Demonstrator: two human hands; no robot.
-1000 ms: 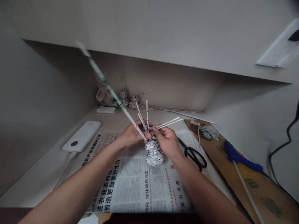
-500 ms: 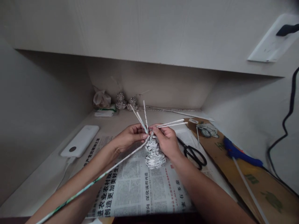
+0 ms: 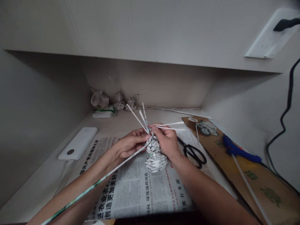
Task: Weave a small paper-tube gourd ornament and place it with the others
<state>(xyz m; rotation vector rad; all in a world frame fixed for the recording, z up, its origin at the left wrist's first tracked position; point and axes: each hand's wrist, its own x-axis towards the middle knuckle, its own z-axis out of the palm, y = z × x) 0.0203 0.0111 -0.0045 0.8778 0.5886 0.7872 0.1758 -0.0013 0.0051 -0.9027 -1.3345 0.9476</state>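
Left hand (image 3: 134, 142): thumb and fingers drawn nearly together, pinching a long, thin, white-and-green rolled-paper strand (image 3: 119, 165) that trails over the left forearm. Right hand (image 3: 167, 137): fingers curled in, thumb pressed at the top of a white-and-grey, two-bulged woven paper piece (image 3: 156, 159). Said piece: between the hands, above printed newspaper (image 3: 133, 187) on a pale worktop (image 3: 35, 187); thin white paper stalks (image 3: 136, 117) fan from its top.

Containers, back left: translucent knotted plastic bag (image 3: 100, 99), brownish contents unclear; beside it, flat clear packet (image 3: 103, 113), white contents, green stripe.
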